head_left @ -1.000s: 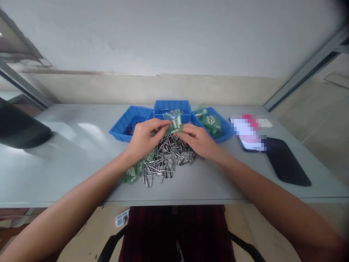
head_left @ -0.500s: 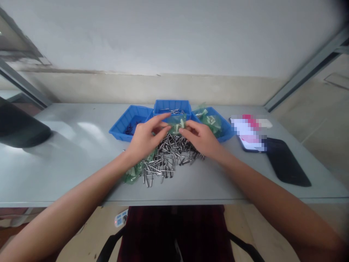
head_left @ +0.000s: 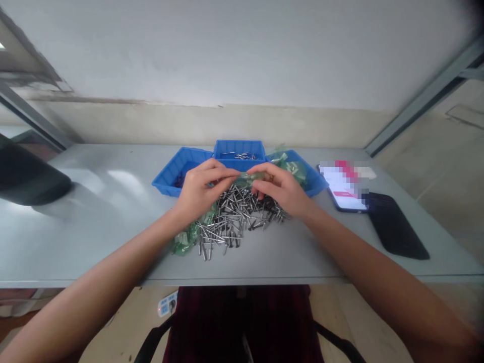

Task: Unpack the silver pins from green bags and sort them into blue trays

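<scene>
Green, clear plastic makes up the small bag, which lies lengthwise from left to right between the hands, above the far part of the heap of metal pins. The left hand pinches its left end, thumb and fingertips nearly together. The right hand holds the other end, its fingers curled and narrowly spaced. Behind is the middle blue bin. Half a second ago the small bag was spread taller, its pale pieces showing; now it looks narrow, its contents mostly hidden.
</scene>
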`<state>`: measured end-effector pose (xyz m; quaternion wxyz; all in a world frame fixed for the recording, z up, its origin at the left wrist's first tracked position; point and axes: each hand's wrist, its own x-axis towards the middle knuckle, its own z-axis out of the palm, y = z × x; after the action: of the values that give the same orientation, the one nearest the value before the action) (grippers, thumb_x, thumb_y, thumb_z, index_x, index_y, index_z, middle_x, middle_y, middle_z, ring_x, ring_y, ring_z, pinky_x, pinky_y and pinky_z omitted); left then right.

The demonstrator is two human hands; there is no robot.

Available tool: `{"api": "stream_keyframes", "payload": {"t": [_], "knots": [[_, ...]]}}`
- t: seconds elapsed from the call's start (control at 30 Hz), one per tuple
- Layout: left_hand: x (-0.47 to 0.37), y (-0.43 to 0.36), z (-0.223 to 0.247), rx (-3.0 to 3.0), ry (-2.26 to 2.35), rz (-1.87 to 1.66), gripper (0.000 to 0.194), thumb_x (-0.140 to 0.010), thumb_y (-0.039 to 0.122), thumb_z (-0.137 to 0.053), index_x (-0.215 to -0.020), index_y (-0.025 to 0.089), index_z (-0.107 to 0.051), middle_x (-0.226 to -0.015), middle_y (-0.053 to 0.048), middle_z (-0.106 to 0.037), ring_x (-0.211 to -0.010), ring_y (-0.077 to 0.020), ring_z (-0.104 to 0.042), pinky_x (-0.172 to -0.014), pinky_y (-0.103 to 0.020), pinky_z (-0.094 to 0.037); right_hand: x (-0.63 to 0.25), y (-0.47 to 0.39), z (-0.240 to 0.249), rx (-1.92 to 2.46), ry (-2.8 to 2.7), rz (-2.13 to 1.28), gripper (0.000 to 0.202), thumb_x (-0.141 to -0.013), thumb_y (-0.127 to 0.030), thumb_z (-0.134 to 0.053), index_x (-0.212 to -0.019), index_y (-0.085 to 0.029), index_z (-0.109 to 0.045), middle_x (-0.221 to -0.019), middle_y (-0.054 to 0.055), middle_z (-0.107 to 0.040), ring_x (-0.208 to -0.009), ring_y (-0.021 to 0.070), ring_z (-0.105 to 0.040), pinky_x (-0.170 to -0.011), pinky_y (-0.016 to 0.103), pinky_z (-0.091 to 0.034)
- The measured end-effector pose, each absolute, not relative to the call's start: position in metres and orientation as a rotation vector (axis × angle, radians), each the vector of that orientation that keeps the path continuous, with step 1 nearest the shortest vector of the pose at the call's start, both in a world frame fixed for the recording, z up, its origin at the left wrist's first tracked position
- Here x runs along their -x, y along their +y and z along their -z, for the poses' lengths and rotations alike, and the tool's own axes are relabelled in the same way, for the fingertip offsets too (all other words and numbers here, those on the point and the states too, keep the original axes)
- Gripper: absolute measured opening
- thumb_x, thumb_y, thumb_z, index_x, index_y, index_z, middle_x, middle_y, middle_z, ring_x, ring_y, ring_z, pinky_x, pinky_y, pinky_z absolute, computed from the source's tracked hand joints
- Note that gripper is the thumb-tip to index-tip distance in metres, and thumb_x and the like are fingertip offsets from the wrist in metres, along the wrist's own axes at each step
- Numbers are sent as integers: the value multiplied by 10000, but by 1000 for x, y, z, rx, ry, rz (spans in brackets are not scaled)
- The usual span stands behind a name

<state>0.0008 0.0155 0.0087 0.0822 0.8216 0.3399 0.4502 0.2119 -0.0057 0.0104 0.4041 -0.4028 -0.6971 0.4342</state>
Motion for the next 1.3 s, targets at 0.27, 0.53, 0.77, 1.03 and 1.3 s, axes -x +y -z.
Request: {"api": "stream_keyframes", "payload": {"t": [0.27, 0.53, 0.77, 1.03, 1.3], "knots": [[-1, 10, -13, -2345, 1014, -1207, 154, -866, 250, -610, -950, 235, -739, -873, -16, -751, -713, -122, -674, -640, -231, -547, -211, -8, -11, 968, -1722, -1041, 226, -921, -431, -471, -953, -229, -567, -935, 23, -608, -851, 153, -627, -640, 280, -502], [-2, 9, -14, -2291, 997, -1221, 146, -853, 252, -616, -932, 209, -731, -889, -22, -750, -756, -130, -683, -640, -215, -570, -208, -9, -7, 1030, -1789, -858, 92, -890, -318, -533, -890, -234, -497, -805, -6, -565, -702, 130, -564, -655, 306, -469], [-4, 10, -11, -2270, 1030, -1250, 107, -837, 239, -637, -861, 205, -736, -830, -10, -751, -724, -125, -681, -664, -220, -574, -208, -8, -5, 1061, -1761, -841, 159, -877, -305, -547, -815, -239, -416, -752, -23, -522, -666, 128, -552, -633, 309, -456], [1, 17, -8, -2550, 1015, -1102, 200, -900, 258, -528, -972, 197, -704, -900, -40, -732, -792, -145, -671, -711, -267, -542, -220, -6, -19, 1162, -1707, -534, 230, -882, -305, -504, -1106, -254, -483, -845, 13, -612, -747, 172, -606, -684, 336, -485], [6, 25, 1, -2867, 1100, -866, 216, -900, 256, -485, -932, 206, -693, -866, -43, -709, -822, -185, -644, -723, -318, -489, -260, 8, -34, 1552, -1717, 161, 231, -852, -231, -460, -1018, -222, -621, -791, 49, -650, -699, 197, -595, -698, 357, -455]]}}
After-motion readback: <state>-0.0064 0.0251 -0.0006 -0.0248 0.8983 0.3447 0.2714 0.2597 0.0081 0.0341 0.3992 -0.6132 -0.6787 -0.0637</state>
